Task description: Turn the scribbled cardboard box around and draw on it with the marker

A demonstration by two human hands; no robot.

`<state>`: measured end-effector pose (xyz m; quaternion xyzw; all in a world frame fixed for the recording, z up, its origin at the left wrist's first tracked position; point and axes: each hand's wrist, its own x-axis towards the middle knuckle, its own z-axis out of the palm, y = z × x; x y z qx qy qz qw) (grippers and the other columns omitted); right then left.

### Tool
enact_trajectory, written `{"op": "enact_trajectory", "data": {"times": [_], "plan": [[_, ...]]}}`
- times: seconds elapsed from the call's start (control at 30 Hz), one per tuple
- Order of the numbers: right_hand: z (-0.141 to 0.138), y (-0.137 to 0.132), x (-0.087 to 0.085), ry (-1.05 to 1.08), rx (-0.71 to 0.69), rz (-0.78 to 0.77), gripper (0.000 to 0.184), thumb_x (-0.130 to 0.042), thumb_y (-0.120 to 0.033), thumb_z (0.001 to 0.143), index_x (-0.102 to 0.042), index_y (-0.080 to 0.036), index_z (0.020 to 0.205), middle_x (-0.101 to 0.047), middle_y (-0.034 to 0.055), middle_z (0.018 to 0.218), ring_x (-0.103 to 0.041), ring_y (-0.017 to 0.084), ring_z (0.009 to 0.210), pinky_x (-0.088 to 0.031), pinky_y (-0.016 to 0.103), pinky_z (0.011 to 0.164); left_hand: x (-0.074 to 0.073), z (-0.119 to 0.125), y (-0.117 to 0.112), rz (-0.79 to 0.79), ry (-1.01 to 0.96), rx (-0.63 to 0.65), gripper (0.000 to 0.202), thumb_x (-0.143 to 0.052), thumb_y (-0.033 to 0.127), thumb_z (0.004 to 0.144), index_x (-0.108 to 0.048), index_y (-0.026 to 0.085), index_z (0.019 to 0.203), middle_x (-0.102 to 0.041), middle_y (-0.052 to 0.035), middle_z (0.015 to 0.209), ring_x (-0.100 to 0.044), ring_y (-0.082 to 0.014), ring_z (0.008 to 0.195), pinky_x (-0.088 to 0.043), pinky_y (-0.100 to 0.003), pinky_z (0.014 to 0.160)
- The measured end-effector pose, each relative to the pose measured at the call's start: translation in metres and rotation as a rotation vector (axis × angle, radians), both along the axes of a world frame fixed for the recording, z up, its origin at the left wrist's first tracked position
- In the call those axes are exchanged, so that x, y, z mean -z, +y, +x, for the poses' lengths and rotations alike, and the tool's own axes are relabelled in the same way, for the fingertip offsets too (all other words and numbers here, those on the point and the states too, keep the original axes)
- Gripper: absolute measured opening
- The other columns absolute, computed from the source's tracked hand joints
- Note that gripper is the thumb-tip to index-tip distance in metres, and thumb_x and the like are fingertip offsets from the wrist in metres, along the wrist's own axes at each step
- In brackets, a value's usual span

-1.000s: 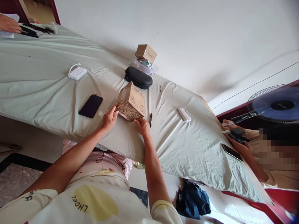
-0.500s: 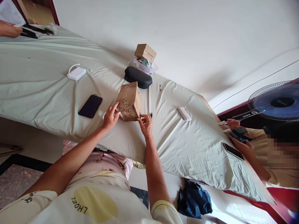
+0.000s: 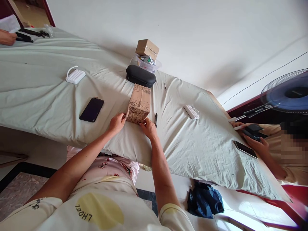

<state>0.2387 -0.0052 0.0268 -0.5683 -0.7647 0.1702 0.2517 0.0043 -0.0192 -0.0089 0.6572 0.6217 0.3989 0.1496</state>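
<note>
A small cardboard box with black scribbled line drawings rests on the cloth-covered table in front of me. My left hand has its fingers closed at the box's near left edge. At the near right bottom corner, my right hand pinches the box, its fingertips partly hidden. A black marker pen lies just right of my right hand. Behind the box sits a black zippered case. To the left of my left hand is a dark smartphone.
A plastic basket of small items stands by the wall, with another cardboard box on top. White corded blocks lie at both sides. A person at right holds a black device near a fan. Another person's hand shows far left.
The box has turned, so its scribbled near side faces me more squarely. Both hands have shifted with it, and the marker pen beside my right hand is now fully visible.
</note>
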Motion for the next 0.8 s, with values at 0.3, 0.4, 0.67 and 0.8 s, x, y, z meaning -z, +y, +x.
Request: {"op": "enact_trajectory", "data": {"times": [0.3, 0.4, 0.67, 0.8], "plan": [[0.003, 0.001, -0.002, 0.032, 0.017, -0.029, 0.015, -0.057, -0.039, 0.086, -0.048, -0.027, 0.085, -0.074, 0.0016, 0.086, -0.065, 0.019, 0.072, -0.045, 0.029, 0.070, -0.016, -0.018, 0.022, 0.011, 0.081, 0.200, 0.017, -0.065, 0.038, 0.095, -0.062, 0.021, 0.093, -0.073, -0.0064, 0.092, -0.069, -0.0241, 0.088, -0.051, -0.034, 0.080], [0.004, 0.000, -0.004, 0.024, -0.003, -0.035, 0.015, -0.055, -0.041, 0.087, -0.049, -0.027, 0.085, -0.074, 0.0016, 0.087, -0.065, 0.019, 0.072, -0.044, 0.029, 0.070, -0.015, -0.020, 0.024, 0.100, 0.017, 0.197, 0.032, -0.050, 0.048, 0.103, -0.060, 0.022, 0.090, -0.070, -0.0055, 0.090, -0.066, -0.0218, 0.086, -0.050, -0.032, 0.081], [0.003, 0.000, -0.003, 0.015, 0.016, -0.031, 0.020, -0.053, -0.044, 0.086, -0.046, -0.027, 0.081, -0.071, 0.0008, 0.081, -0.063, 0.018, 0.069, -0.044, 0.028, 0.069, -0.002, -0.013, 0.024, 0.093, 0.067, 0.209, 0.035, -0.045, 0.039, 0.106, -0.060, 0.022, 0.079, -0.066, -0.0051, 0.082, -0.062, -0.0203, 0.081, -0.045, -0.030, 0.077], [0.003, -0.001, -0.003, 0.023, 0.016, -0.034, 0.021, -0.053, -0.045, 0.086, -0.045, -0.027, 0.080, -0.070, 0.0005, 0.082, -0.064, 0.018, 0.070, -0.045, 0.028, 0.070, -0.001, -0.016, 0.022, 0.092, 0.091, 0.209, 0.025, -0.054, 0.033, 0.102, -0.059, 0.022, 0.080, -0.066, -0.0047, 0.086, -0.061, -0.0202, 0.082, -0.044, -0.030, 0.076]]}}
